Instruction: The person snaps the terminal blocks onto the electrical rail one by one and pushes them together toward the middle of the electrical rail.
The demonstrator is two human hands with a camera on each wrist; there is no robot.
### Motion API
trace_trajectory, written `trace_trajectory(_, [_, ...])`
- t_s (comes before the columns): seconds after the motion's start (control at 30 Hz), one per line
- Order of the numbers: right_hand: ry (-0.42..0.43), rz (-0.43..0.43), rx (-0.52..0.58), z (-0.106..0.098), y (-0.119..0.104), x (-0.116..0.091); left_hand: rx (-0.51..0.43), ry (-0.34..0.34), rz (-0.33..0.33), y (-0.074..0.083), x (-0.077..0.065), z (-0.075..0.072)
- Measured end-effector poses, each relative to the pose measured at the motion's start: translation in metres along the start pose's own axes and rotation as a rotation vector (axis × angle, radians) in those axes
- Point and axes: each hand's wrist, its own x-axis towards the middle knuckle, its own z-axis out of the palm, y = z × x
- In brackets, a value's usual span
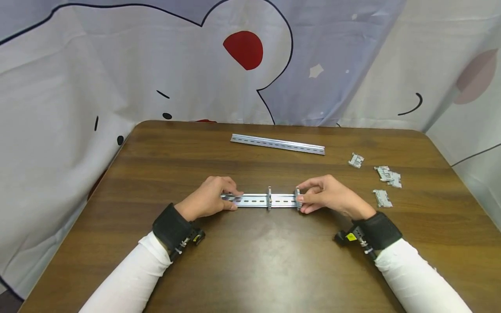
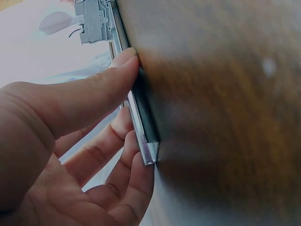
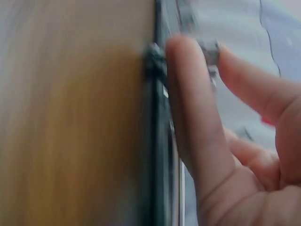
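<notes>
A slotted metal DIN rail point(image 1: 250, 201) lies crosswise in front of me. My left hand point(image 1: 213, 194) grips its left end, with the thumb point(image 2: 124, 63) along the near edge and the other fingers on the far side. One grey terminal block point(image 1: 269, 198) stands upright across the rail near its middle; the left wrist view shows its flat side point(image 2: 96, 21). At the right part of the rail, my right hand point(image 1: 325, 195) pinches a second terminal block point(image 1: 298, 198) between thumb and fingers. That block is mostly covered by the fingers and blurred in the right wrist view.
Another slotted DIN rail point(image 1: 278, 144) lies at the back of the wooden table point(image 1: 250, 261). Several loose terminal blocks are on the right: one farther back point(image 1: 356, 160), an overlapping group point(image 1: 388, 176), and one nearer point(image 1: 382, 198). A printed curtain point(image 1: 129, 65) hangs behind the table.
</notes>
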Motion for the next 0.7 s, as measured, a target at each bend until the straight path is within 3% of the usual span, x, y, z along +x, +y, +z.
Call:
trace_trajectory(0.27, [0.015, -0.023, 0.052, 0.037, -0.009, 0.024, -0.023, -0.027, -0.006, 0.002, 0.003, 0.004])
trace_trajectory(0.7, [0.025, -0.062, 0.080, 0.048, -0.016, 0.030, -0.010, -0.035, -0.024, 0.000, 0.001, -0.001])
